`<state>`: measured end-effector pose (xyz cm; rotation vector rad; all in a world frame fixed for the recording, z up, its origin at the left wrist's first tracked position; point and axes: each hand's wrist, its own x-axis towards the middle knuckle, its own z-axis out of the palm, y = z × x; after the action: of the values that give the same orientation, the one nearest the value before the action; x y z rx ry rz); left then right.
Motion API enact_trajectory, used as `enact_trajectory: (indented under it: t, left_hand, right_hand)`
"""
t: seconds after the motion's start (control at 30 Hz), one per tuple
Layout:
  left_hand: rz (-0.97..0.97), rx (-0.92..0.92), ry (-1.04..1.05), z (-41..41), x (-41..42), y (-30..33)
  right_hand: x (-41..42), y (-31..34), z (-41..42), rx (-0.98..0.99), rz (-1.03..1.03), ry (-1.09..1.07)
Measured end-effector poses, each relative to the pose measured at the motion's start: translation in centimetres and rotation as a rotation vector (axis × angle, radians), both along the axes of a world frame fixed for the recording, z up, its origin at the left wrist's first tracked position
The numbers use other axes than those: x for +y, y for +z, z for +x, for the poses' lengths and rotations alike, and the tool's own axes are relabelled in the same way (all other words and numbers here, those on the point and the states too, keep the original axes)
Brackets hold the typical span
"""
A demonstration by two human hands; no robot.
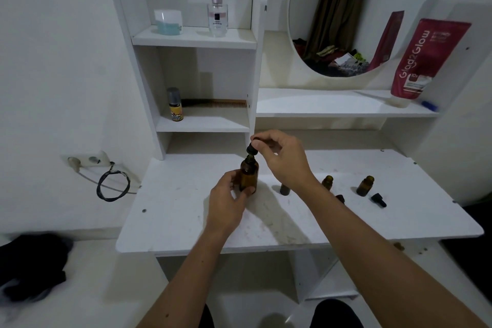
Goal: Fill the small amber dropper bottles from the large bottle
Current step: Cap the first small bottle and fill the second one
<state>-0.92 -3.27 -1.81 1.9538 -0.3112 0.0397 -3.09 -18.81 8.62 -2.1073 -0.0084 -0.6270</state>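
While the large bottle [249,174] stands upright on the white desk [186,221] at centre frame, work is at the step of opening or drawing from it.

Far left of frame: wall socket [89,160] with a looped black cable [113,186]; dark cloth [32,266] at lower left. Not involved.

Left of centre: left hand [226,204] curled round the lower body of the large bottle, steadying it against the desk.

Centre: right hand [282,158] pinches the black dropper cap [251,148] just above the bottle's neck. Cap sits tilted and appears lifted clear of the neck; whether a pipette hangs inside cannot be told. Liquid level not readable through the dark glass.

Right of centre: three small amber dropper bottles on the desk, all uncapped as far as visible: one [284,189] partly hidden by the right wrist, a second [327,182] just beyond the forearm, a third [365,185] further right. A loose black dropper cap [379,199] lies beside the third; another dark piece [340,197] at the forearm edge is too hidden to identify.

Judgement: none of the small ones looks filled yet; task is early. Next move calls for carrying the dropper, or the bottle, rightward to the nearest open neck without dripping. The necks are narrow and the bottles are light, so the left hand may need to steady the receiver.
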Motion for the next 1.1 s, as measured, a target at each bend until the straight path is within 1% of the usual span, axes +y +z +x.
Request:
enact_trajectory:
  t: [0.13, 0.3, 0.43, 0.57, 0.63, 0.73, 0.9, 1.0, 1.1]
  left_hand:
    - [0.012, -0.021, 0.005, -0.1, 0.0, 0.0]
    - [0.005, -0.041, 0.015, -0.6, 0.0, 0.2]
    - [-0.098, 0.014, 0.084, -1.8, 0.2, 0.3]
    - [-0.122, -0.020, 0.149, -4.0, -0.4, 0.1]
    - [-0.120, -0.042, 0.114, -5.2, -1.5, -0.1]
    - [-0.090, -0.019, -0.002, -6.5, -4.0, 0.1]
    - [-0.044, -0.010, -0.218, -7.7, -8.9, 0.3]
    - [-0.001, 0.001, -0.246, -7.9, -11.5, 0.6]
    - [0.015, 0.003, -0.254, -7.7, -13.4, 0.6]
  right_hand:
    - [-0.1, 1.3, -0.1, -0.016, 0.100, 0.007]
    - [-0.8, 3.7, -0.9, -0.145, 0.161, -0.006]
    - [-2.2, 5.3, -2.5, -0.249, 0.226, -0.012]
    - [-4.6, 4.9, -4.9, -0.252, 0.240, -0.048]
    - [-6.0, 4.4, -6.3, -0.249, 0.248, -0.069]
    - [-8.6, 3.8, -8.5, -0.241, 0.276, -0.131]
    - [-12.6, 2.6, -12.0, -0.179, 0.268, -0.310]
    - [-13.9, 1.5, -12.9, -0.116, 0.247, -0.387]
    - [-14.6, 0.6, -12.7, -0.105, 0.267, -0.416]
